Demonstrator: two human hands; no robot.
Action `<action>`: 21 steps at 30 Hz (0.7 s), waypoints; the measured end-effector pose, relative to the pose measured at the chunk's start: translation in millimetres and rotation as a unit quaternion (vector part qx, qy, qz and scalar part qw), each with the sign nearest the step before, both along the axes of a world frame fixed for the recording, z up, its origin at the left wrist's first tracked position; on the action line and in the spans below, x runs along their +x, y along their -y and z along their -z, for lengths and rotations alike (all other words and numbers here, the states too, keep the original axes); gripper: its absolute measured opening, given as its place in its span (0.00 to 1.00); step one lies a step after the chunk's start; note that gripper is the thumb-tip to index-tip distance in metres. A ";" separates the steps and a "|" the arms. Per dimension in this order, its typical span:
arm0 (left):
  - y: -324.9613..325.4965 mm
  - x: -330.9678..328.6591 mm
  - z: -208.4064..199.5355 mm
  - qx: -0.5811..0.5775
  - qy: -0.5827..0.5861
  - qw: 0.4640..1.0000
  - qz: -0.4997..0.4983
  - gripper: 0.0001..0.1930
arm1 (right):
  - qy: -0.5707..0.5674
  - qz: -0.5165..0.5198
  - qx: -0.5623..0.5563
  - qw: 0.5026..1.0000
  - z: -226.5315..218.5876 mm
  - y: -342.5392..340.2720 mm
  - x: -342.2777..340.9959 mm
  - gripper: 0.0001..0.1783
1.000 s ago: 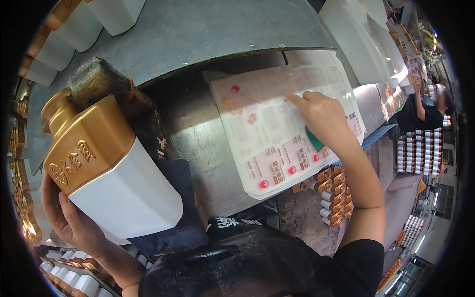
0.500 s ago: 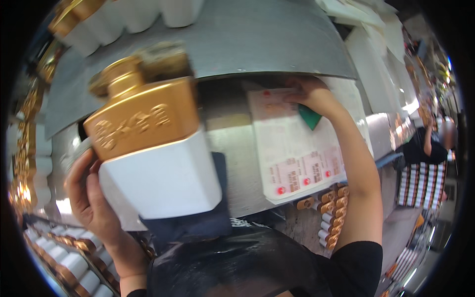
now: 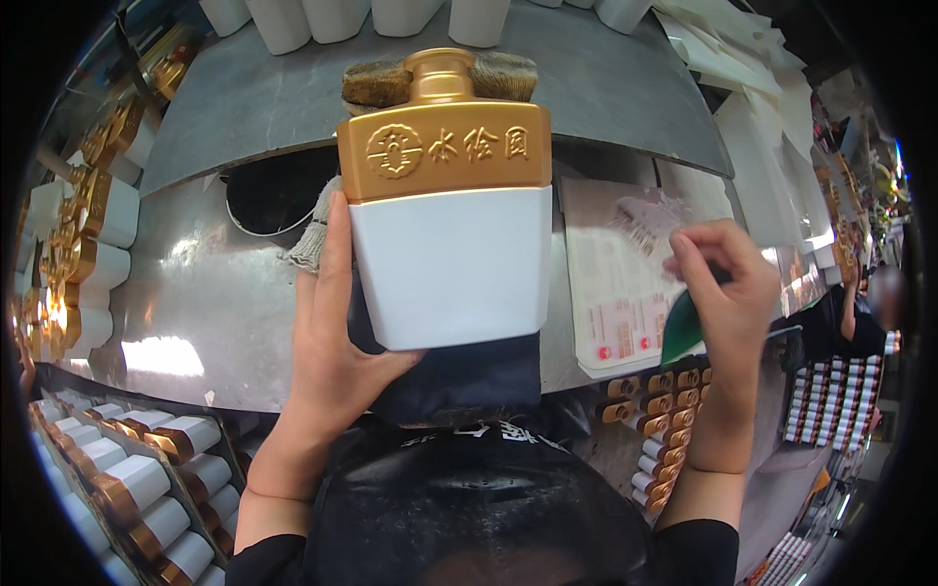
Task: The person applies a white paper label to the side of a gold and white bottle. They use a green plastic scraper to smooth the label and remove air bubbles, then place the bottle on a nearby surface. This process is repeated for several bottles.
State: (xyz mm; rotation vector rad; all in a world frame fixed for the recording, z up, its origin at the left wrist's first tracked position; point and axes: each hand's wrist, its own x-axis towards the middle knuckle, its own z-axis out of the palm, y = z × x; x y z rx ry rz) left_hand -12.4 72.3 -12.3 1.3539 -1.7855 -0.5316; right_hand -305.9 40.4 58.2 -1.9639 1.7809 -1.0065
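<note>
A flat-shouldered bottle (image 3: 449, 264), white below and gold above with raised lettering, stands nearly upright before me. Its neck rests between worn padded blocks (image 3: 376, 84). My left hand (image 3: 332, 337) is closed on its left side and lower edge, thumb underneath. To the right, my right hand (image 3: 728, 278) is closed, with thumb and forefinger pinched at a thin see-through decal (image 3: 649, 220) with faint print. A pointed green scraper (image 3: 682, 330) sticks out below the same hand. Beneath lies a stack of decal sheets (image 3: 596, 293) with pink and red print.
White bottles (image 3: 337, 18) line the far edge of the grey metal table (image 3: 625, 83). Gold-and-white bottles (image 3: 83, 254) crowd the left side, with crates of more (image 3: 147, 488) at lower left. A black bowl (image 3: 274, 195) and grey cloth (image 3: 311, 244) sit left. Another person (image 3: 850, 313) is far right.
The bottle has swung rightward and upright, its neck now between the padded blocks. My right hand has come off the sheets toward me, with a decal at its fingertips.
</note>
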 end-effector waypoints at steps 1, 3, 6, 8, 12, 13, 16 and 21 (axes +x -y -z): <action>-0.1 3.2 1.8 -0.011 -0.004 1.000 0.010 0.57 | 0.098 -0.034 0.031 0.994 -18.1 -9.1 14.7 0.03; 0.8 6.7 2.1 -0.020 -0.011 0.999 0.026 0.57 | 0.245 -0.074 0.058 0.965 -41.3 -21.9 45.4 0.04; -0.5 8.5 -2.1 -0.010 -0.005 1.000 0.030 0.56 | 0.302 -0.144 0.130 0.933 -45.8 -14.6 83.0 0.08; 0.3 14.1 -1.0 -0.003 -0.038 0.998 0.060 0.56 | 0.266 -0.177 0.210 0.924 -38.7 0.3 92.1 0.07; 7.9 10.3 -1.5 0.076 -0.283 0.945 0.148 0.53 | 0.195 -0.173 0.207 0.943 -10.9 13.0 91.2 0.09; 10.4 7.3 -1.3 0.095 -0.355 0.917 0.156 0.53 | 0.171 -0.172 0.191 0.951 -10.4 13.0 91.7 0.08; 18.9 1.1 -7.1 0.068 -0.227 0.967 0.093 0.50 | -0.010 -0.124 0.113 0.986 -15.7 9.3 90.0 0.09; 22.5 -4.2 -7.2 0.036 -0.258 0.964 0.050 0.45 | 0.084 -0.077 0.084 0.990 -2.8 2.2 81.4 0.25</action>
